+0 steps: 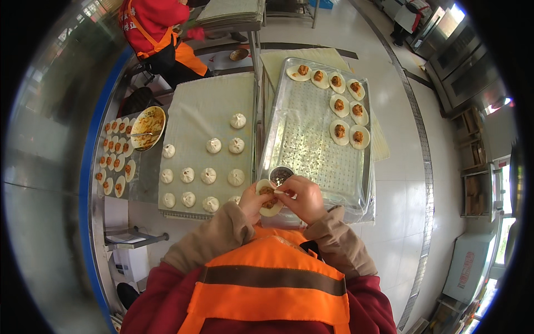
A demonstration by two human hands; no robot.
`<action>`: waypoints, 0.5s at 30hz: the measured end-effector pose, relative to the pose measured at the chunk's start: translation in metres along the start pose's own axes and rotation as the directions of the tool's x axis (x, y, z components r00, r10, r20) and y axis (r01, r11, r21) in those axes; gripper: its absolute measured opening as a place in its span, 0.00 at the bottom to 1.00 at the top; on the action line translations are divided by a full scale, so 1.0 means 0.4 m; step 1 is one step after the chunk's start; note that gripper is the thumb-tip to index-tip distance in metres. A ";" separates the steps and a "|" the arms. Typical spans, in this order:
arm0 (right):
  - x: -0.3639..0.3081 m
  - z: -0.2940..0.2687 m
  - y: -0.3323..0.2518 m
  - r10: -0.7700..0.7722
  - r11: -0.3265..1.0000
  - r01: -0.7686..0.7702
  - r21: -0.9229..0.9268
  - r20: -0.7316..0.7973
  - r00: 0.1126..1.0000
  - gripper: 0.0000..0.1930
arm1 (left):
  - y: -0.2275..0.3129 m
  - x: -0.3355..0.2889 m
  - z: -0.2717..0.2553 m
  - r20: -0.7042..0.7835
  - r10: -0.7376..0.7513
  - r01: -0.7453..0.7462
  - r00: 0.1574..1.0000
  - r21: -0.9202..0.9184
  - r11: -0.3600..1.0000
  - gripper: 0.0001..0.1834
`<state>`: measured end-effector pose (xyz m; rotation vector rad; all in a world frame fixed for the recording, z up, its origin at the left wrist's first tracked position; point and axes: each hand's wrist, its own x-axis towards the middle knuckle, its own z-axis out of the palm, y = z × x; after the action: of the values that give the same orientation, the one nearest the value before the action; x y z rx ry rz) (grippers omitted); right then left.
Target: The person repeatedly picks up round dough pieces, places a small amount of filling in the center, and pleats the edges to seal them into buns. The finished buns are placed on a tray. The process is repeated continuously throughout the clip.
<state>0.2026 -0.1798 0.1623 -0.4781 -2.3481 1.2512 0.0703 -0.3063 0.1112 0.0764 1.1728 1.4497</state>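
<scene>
In front of my apron, my left hand cradles a round dough wrapper with brown filling in its middle. My right hand pinches the wrapper's edge from the right side, fingertips close to the left thumb. Just beyond the hands is a small metal cup with dark contents. To the right lies a perforated metal tray, bearing several open wrappers topped with filling at its far and right parts. Left of my hands, several pleated buns sit in loose rows on a cloth-lined tray.
A bowl of filling with a utensil stands on the left table, beside several filled wrappers. Another person in an orange apron works at the far left. A rack with stacked cloths stands beyond the trays. Shelves line the right side.
</scene>
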 end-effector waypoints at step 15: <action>0.032 -0.017 0.051 0.198 0.975 -0.214 0.052 0.219 0.955 0.13 | 0.011 -0.005 0.010 0.131 -0.085 0.051 0.988 0.246 0.968 0.17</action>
<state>0.1973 -0.1581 0.1513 -0.6048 -2.4645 1.5505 0.0704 -0.3043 0.1172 0.3000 1.2195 1.2156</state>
